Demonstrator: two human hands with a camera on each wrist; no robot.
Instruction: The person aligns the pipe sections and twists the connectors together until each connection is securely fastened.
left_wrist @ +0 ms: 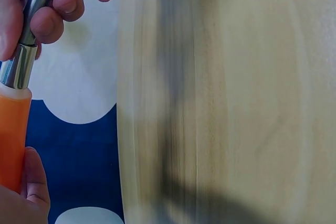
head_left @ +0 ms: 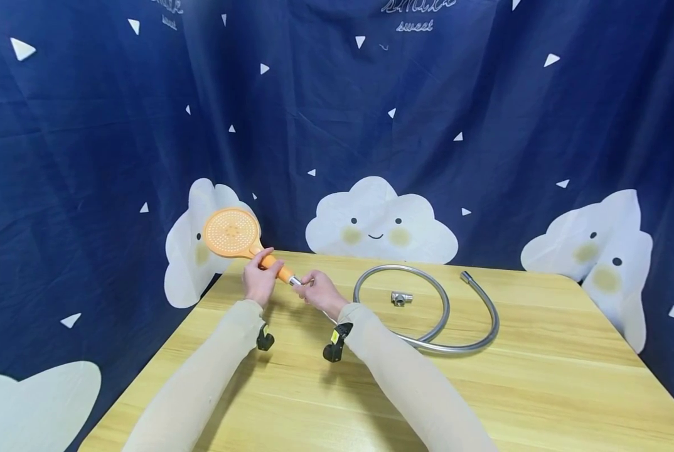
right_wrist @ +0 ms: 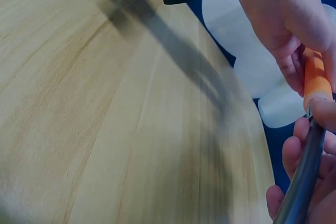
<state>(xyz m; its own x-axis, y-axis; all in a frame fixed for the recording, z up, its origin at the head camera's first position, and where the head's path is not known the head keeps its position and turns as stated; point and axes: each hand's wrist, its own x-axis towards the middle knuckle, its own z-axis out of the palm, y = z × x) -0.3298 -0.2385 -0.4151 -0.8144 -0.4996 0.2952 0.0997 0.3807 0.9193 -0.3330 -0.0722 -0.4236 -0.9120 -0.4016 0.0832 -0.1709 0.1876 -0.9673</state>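
Observation:
An orange shower head [head_left: 231,232] with a round perforated face is held up over the table's far left part, its face toward the head camera. My left hand [head_left: 260,280] grips its orange handle [left_wrist: 13,135]. At the handle's lower end my right hand [head_left: 321,292] pinches the end of a grey metal shower hose [right_wrist: 307,169]. A shiny metal collar [left_wrist: 20,66] meets the handle there, in line with it. Whether the thread is engaged is hidden. From my right hand the hose runs down to the table and loops.
The hose's loop [head_left: 467,348] lies right of my hands on the wooden table [head_left: 540,389], its free end [head_left: 465,276] toward the back. A small metal tee fitting [head_left: 400,298] sits inside the loop. A blue curtain [head_left: 337,125] with clouds hangs behind and at the sides.

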